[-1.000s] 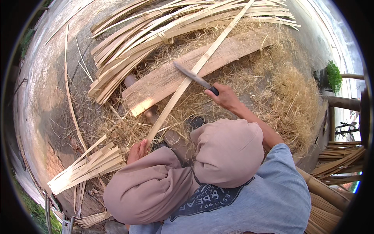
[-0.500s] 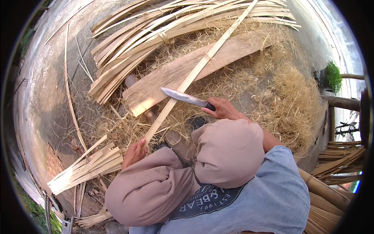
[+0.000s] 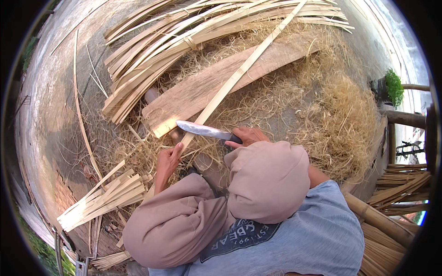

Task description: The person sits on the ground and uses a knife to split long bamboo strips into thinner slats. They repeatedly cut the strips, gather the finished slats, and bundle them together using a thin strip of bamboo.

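While the left hand (image 3: 166, 162) pinches the long bamboo strip (image 3: 239, 76) near its lower end, the right hand's (image 3: 246, 136) fingers wrap the knife (image 3: 202, 130) handle, blade laid across the strip over the wooden plank (image 3: 207, 87).

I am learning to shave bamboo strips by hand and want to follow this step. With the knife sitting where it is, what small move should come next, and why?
Probably draw the knife along the long bamboo strip, away from the body. The blade lies across the strip just above the left hand, which grips its near end, while the right hand holds the handle. Shavings piled around suggest repeated strokes.
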`<action>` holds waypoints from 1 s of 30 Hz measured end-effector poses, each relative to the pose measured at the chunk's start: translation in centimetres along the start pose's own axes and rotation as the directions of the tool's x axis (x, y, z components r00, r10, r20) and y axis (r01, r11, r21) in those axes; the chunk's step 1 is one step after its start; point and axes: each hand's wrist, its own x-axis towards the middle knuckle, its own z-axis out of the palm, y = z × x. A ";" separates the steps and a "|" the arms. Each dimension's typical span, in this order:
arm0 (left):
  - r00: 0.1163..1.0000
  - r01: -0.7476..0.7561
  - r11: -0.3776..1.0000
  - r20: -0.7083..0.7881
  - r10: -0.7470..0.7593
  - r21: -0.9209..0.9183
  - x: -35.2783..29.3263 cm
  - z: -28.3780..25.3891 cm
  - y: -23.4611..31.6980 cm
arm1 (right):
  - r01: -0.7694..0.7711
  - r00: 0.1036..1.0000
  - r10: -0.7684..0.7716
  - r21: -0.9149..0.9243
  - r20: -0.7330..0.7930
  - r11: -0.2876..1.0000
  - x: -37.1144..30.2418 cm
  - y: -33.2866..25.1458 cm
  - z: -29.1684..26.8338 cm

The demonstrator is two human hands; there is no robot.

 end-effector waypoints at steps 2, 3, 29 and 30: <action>0.998 -0.011 1.000 -0.057 0.011 0.011 -1.2 -0.7 -1.4 | -0.159 0.987 0.159 0.042 -0.006 0.986 -0.1 3.1 -1.8; 0.996 -0.025 1.000 -0.081 0.027 0.019 -1.7 -1.1 -1.1 | -0.380 0.920 0.389 0.135 -0.047 0.915 1.2 6.5 -3.8; 0.929 0.216 0.975 0.299 -0.219 0.045 -7.4 -13.1 -4.8 | -0.499 0.825 0.496 0.064 -0.270 0.864 5.5 13.1 -10.9; 0.916 0.224 0.974 0.337 -0.219 0.023 -5.1 -11.1 -2.4 | -0.468 0.839 0.465 0.062 -0.282 0.882 4.9 12.7 -9.5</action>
